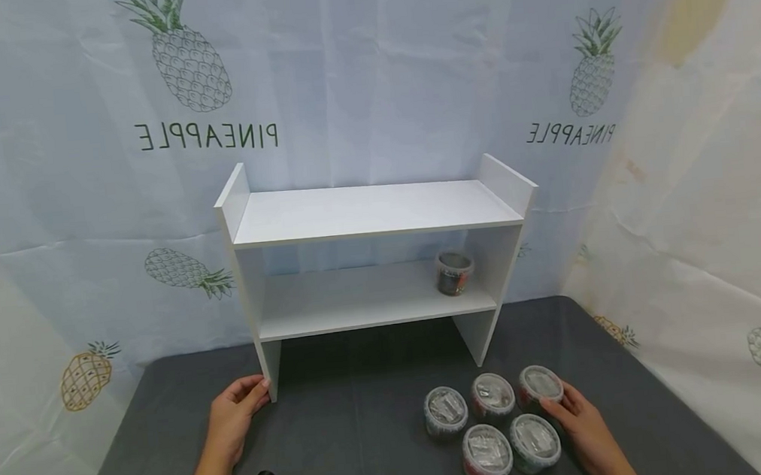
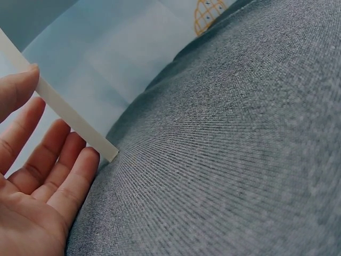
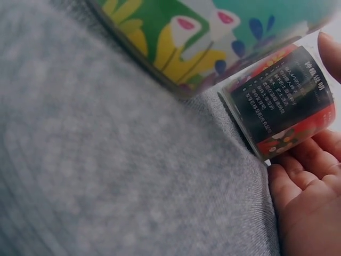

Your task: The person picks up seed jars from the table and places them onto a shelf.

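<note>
In the head view my left hand [image 1: 233, 418] grips the lower front edge of the left side panel of a white two-tier shelf [image 1: 372, 298]. The left wrist view shows the thumb on the panel's edge [image 2: 74, 118], with the fingers against its outer side. My right hand [image 1: 589, 430] holds a lidded planting cup [image 1: 540, 383], the far right one of a cluster on the table. Its red and black printed label [image 3: 285, 98] shows in the right wrist view, thumb on one side and fingers on the other.
Several more lidded cups [image 1: 487, 454] stand close beside the held one on the dark grey cloth-covered table [image 1: 357, 436]. One cup [image 1: 454, 273] is at the right end of the shelf's lower board. A pineapple-print curtain [image 1: 353, 81] hangs behind and at the sides.
</note>
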The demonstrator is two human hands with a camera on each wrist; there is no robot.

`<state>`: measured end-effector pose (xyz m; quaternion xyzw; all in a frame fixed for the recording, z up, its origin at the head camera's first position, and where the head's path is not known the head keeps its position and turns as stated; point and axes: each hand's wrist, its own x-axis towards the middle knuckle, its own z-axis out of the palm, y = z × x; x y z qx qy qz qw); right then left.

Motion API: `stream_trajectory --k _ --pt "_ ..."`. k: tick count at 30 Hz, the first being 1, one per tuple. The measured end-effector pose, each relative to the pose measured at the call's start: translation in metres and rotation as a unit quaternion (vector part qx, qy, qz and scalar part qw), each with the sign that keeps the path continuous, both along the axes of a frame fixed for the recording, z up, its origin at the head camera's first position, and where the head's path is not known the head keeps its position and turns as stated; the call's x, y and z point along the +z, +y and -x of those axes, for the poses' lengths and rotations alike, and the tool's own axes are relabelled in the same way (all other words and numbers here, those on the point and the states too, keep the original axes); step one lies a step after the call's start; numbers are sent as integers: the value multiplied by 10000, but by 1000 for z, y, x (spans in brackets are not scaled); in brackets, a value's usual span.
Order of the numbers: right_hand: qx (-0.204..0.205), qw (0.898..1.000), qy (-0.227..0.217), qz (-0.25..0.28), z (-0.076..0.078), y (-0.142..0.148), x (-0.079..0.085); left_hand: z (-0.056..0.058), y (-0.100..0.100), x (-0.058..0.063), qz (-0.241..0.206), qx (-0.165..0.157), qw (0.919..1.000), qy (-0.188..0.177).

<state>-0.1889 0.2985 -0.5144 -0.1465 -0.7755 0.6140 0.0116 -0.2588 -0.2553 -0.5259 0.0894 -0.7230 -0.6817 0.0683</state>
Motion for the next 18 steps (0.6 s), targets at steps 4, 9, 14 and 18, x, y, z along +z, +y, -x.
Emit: stream_trajectory --k 4,9,14,18 --pt "-101 9999 75 107 -1 -1 0 0 -1 0 -21 0 10000 -3" --pt "-82 9986 352 378 -4 0 -1 -1 -1 1 -77 -31 10000 -19" --pt "-79 9982 388 440 -5 0 0 -2 -1 1 -66 -25 10000 -10" --pt "-146 9983 305 465 -6 -1 2 -1 0 0 -42 14 10000 14"
